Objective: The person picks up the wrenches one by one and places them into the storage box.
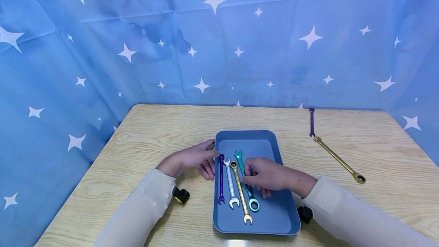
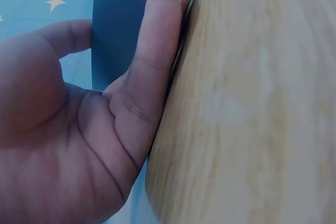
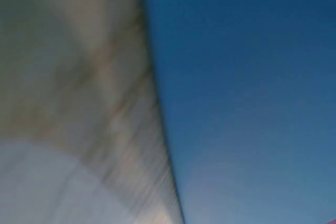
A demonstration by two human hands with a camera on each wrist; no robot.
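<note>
Nearby, left hand [image 1: 193,158] clasps blue tray [image 1: 276,216]; whether right hand [image 1: 268,174] grips green wrench [image 1: 241,164] is hidden; a loose hold might drop it.

Wide enough for a hand across the far left of the table [image 1: 164,121]; roomy too at the far end of the tray [image 1: 257,146]. Blocked at its left wall by the left hand [image 1: 199,159], across the right wall by the right hand [image 1: 269,174] and forearm. Crowded left of centre by four wrenches [image 1: 241,192]. Passable beyond the forearm, between tray and loose gold wrench [image 1: 337,158].
</note>
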